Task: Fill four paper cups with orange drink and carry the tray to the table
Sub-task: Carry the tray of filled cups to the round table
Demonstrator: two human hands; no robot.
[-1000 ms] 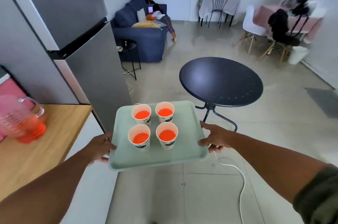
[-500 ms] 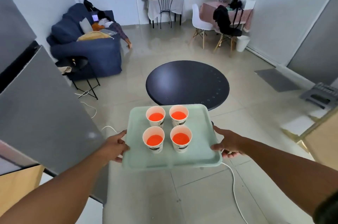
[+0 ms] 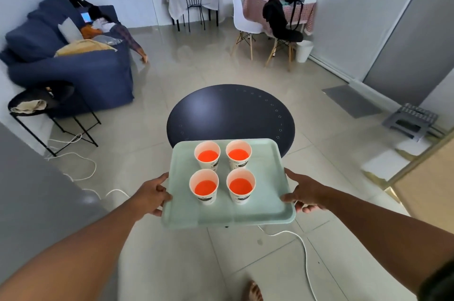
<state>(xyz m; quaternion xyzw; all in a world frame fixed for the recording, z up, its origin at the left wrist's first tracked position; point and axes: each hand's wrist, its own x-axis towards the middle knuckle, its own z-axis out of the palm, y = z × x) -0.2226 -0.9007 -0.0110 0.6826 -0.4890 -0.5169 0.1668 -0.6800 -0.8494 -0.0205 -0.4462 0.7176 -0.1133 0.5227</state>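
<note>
The pale green tray [image 3: 265, 177] rides level in the air, its far edge over the round dark table [image 3: 231, 113]. Four white paper cups [image 3: 222, 175] stand upright in a square, part-filled with orange drink. Left hand [image 3: 153, 193] and right hand [image 3: 303, 191] clamp its side rims.

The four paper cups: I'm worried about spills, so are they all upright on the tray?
Upright: all four paper cups stand rims-up on the tray, orange drink level inside each.
</note>
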